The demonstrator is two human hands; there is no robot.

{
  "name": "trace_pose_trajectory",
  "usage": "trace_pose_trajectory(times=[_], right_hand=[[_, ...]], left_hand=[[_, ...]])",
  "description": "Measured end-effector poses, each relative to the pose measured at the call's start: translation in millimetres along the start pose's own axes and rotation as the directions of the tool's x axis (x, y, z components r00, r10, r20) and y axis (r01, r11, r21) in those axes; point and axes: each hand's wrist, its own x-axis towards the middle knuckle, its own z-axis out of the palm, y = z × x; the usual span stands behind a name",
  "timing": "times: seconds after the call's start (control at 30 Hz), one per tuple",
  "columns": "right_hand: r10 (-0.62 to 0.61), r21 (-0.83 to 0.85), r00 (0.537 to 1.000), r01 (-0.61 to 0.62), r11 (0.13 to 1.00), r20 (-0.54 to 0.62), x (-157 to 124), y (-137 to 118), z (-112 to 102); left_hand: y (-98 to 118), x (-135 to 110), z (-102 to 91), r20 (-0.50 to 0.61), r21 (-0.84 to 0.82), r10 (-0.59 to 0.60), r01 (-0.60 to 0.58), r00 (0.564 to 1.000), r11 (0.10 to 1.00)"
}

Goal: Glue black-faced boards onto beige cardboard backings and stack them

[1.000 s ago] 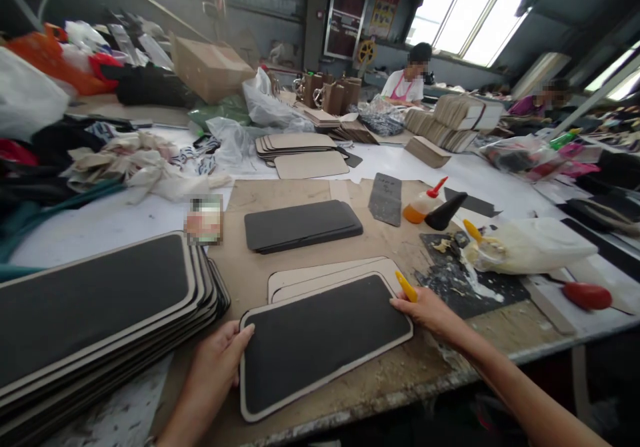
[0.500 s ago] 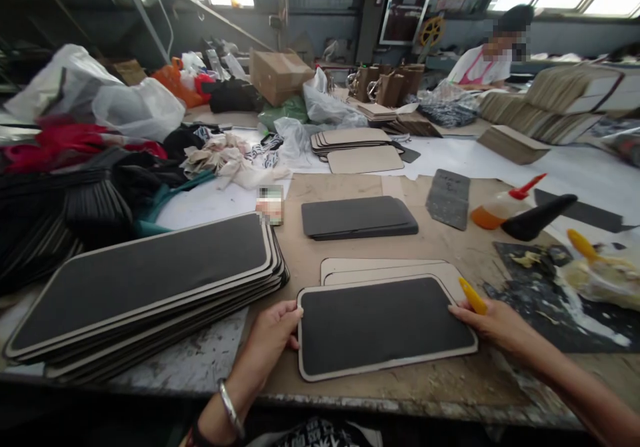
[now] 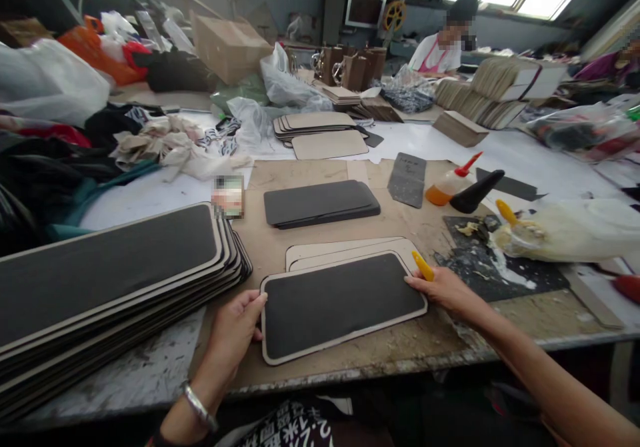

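A dark grey rounded panel with a beige border [image 3: 343,308] lies tilted near the table's front edge. My left hand [image 3: 237,327] pinches its left edge, thumb on top. At the right end, my right hand [image 3: 444,289] grips the panel's edge, with a yellow handle [image 3: 423,265] sticking up between its fingers; the tool's other end is hidden. Several beige panels [image 3: 400,247] lie partly under the held one. Just beyond is a small stack of plain dark grey pieces [image 3: 320,201]. To my left rises a tall stack of bordered panels [image 3: 150,250].
Right of my hands, a glue-smeared black board [image 3: 510,280] lies beside a plastic bag with a yellow-handled tool [image 3: 560,233]. Behind stand a red-tipped bottle of orange liquid [image 3: 445,187] and a black cone-shaped object [image 3: 477,191]. A co-worker [image 3: 440,50] is at the back.
The view has turned to the right, so the table's contents appear farther left. Both hands keep hold of the panel, which shows little movement relative to the table.
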Motion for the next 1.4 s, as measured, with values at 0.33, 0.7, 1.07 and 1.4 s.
trace_pose_trajectory(times=[0.33, 0.7, 1.07, 1.4], right_hand=[[-0.004, -0.028, 1.0, 0.004, 1.0, -0.026, 2, 2, 1], [-0.008, -0.035, 0.999, 0.006, 0.999, -0.053, 4, 5, 3], [-0.079, -0.025, 0.996, 0.079, 0.997, -0.031, 7, 13, 3], [-0.093, -0.138, 0.995, 0.088, 0.987, -0.027, 19, 31, 4]], left_hand=[[1, 0, 4.4, -0.048, 0.093, 0.035, -0.03, 0.998, 0.995], [1, -2, 4.4, -0.117, 0.157, 0.071, -0.052, 0.991, 0.986], [11, -26, -11.2, 0.14, -0.125, -0.16, 0.178, 0.977, 0.976], [4, -23, 0.8, 0.109, -0.071, -0.109, 0.117, 0.988, 0.991]])
